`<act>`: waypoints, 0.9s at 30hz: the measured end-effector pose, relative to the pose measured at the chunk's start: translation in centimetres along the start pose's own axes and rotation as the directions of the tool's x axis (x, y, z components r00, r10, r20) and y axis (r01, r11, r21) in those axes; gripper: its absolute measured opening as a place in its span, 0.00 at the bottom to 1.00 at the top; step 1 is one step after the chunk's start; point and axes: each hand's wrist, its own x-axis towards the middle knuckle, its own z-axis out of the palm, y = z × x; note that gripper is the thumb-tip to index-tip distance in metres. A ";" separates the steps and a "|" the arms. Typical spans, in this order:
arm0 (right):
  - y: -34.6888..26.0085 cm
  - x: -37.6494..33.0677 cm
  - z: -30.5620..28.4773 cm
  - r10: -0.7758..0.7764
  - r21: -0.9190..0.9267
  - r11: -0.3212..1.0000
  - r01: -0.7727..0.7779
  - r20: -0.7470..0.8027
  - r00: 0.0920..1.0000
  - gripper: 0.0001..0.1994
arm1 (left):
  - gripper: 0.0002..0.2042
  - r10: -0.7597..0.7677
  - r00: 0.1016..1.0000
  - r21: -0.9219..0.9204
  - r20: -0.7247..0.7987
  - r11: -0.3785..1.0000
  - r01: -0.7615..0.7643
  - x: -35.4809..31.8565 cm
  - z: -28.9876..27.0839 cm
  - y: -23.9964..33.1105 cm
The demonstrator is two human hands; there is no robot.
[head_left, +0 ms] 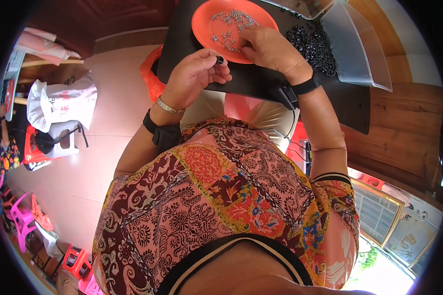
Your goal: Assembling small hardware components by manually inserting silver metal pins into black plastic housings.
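My left hand [194, 73] is closed in a pinch at the table's near edge. Between its thumb and forefinger sits a small round black piece [219, 60], too small to name exactly. My right hand [273, 51] reaches over the near right side of an orange-red plate [200, 27], its fingers bent and drawn together among small silvery metal pieces [238, 18]. Whatever those fingertips may hold is hidden. Right of that hand, a pile of small black parts [312, 46] lies on the dark table [182, 42].
A translucent plastic bin [357, 49] lies tipped beside the black pile. An orange-red bag [152, 73] hangs at the table's left edge. Both wrists wear black strapped devices, with a cable [293, 125] below the right one. A white sack [64, 101] rests on a stool at left.
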 end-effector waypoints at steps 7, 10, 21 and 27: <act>-0.4 -0.5 -0.5 0.193 0.278 0.947 -0.162 -0.089 0.977 0.09 | 0.11 0.008 1.000 0.015 -0.011 1.000 -0.008 0.0 -0.2 0.0; -1.4 -1.0 -1.1 0.302 0.461 0.865 -0.197 -0.167 0.939 0.08 | 0.12 0.031 0.999 0.030 -0.024 0.999 -0.030 0.0 -0.1 0.2; -8.2 -3.1 1.0 0.326 0.758 0.641 0.121 -0.411 0.851 0.06 | 0.14 -0.024 0.997 -0.076 0.067 0.997 0.029 0.6 1.5 -0.3; -8.3 -4.0 2.1 0.355 0.724 0.674 0.148 -0.493 0.794 0.04 | 0.14 -0.078 0.995 -0.122 0.067 0.989 0.085 0.6 2.0 -0.8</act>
